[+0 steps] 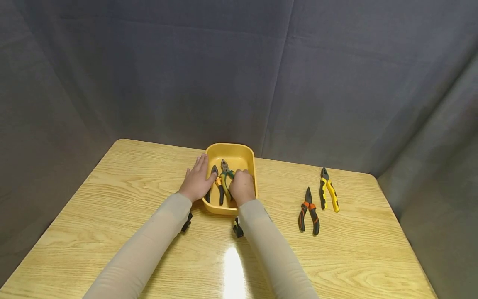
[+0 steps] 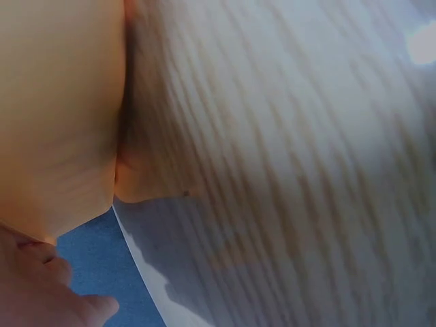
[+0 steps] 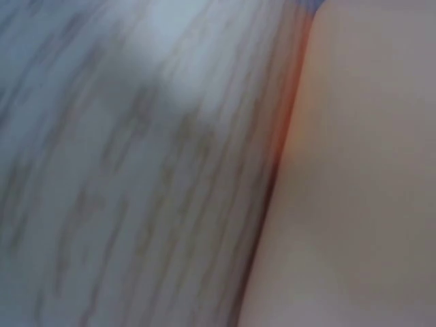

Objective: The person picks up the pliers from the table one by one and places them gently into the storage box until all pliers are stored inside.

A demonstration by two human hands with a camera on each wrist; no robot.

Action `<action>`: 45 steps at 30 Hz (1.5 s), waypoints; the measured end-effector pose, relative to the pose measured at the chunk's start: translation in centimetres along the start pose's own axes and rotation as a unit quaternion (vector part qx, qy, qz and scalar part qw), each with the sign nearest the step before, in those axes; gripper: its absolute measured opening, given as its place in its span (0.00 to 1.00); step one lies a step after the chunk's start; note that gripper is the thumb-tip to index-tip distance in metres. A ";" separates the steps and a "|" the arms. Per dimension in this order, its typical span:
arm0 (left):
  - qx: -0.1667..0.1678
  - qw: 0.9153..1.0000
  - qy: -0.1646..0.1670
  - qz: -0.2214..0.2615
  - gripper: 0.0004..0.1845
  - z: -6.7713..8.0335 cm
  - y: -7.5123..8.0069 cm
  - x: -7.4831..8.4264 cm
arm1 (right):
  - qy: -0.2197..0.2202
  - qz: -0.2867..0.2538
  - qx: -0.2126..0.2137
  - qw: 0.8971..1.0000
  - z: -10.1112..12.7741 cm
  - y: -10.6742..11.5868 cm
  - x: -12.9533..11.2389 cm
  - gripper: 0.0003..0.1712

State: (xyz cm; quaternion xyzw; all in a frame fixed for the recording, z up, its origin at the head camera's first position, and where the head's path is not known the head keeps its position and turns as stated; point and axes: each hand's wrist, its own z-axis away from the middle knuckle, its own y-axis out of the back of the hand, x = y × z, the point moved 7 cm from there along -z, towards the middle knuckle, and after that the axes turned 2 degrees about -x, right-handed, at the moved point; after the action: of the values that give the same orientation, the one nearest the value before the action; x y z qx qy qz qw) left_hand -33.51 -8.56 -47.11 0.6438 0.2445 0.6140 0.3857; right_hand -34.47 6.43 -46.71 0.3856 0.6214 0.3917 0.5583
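Note:
A yellow plastic tray [image 1: 230, 145] stands at the back middle of the table, holding two pairs of pliers. My left hand [image 1: 196, 183] lies over its left rim with fingers straight, the thumb reaching over the black-and-orange pliers [image 1: 221, 194]. Inside the right part of the tray, my right hand [image 1: 242, 186] curls around one handle of the green-and-yellow pliers [image 1: 224, 166]; that handle's end is hidden under the fingers. In the left wrist view, the left fingers [image 2: 41, 289] show beside the tray wall [image 2: 58, 116]. The right wrist view shows the tray wall [image 3: 361, 177] close up.
To the right on the wooden table [image 1: 358, 241] lie orange-and-black long-nose pliers [image 1: 308, 207] and, a little farther back, yellow-and-black pliers [image 1: 324, 182], both with handles toward me. A grey curtain [image 1: 186, 83] hangs behind the table and along its sides.

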 end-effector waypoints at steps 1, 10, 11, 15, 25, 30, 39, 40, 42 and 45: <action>0.000 1.000 0.000 -0.003 0.40 0.0 0.0 0.0 | 0.001 0.003 0.001 1.000 0.0 0.0 0.0 0.09; -0.002 0.998 0.010 -0.057 0.40 0.0 0.2 0.2 | 0.001 0.014 0.004 1.000 0.1 0.2 -0.3 0.09; -0.004 0.998 0.011 -0.066 0.40 0.0 0.2 0.3 | -0.001 0.015 0.002 1.000 0.1 0.2 -0.2 0.09; -0.011 0.995 0.017 -0.101 0.40 0.1 0.3 0.6 | -0.011 0.015 -0.006 1.000 0.0 0.0 -0.1 0.09; -0.033 0.983 0.021 -0.180 0.43 -0.2 0.3 0.7 | -0.008 -0.013 -0.001 1.000 -0.1 -0.1 0.1 0.09; -0.035 0.982 0.019 -0.184 0.43 -0.3 0.2 0.7 | 0.007 -0.022 0.015 1.000 0.1 0.3 -0.1 0.11; -0.043 0.982 0.026 -0.180 0.43 -0.2 0.3 0.8 | 0.022 -0.039 0.020 0.999 -0.2 0.2 -0.1 0.15; -0.043 0.983 0.027 -0.179 0.43 -0.2 0.3 0.9 | 0.023 -0.041 0.021 0.999 -0.2 0.2 -0.1 0.16; -0.044 0.983 0.029 -0.177 0.43 -0.2 0.3 0.8 | 0.027 -0.042 0.025 0.998 -0.3 0.2 -0.2 0.15; -0.042 0.983 0.030 -0.176 0.43 -0.2 0.3 0.8 | 0.031 -0.048 0.033 0.998 -0.2 0.4 -0.3 0.13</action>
State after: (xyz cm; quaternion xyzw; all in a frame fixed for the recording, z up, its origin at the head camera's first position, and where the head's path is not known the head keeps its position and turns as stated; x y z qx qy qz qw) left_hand -33.68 -8.04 -46.42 0.5556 0.3392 0.5653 0.5067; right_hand -34.62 6.34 -46.24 0.3607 0.6688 0.3555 0.5443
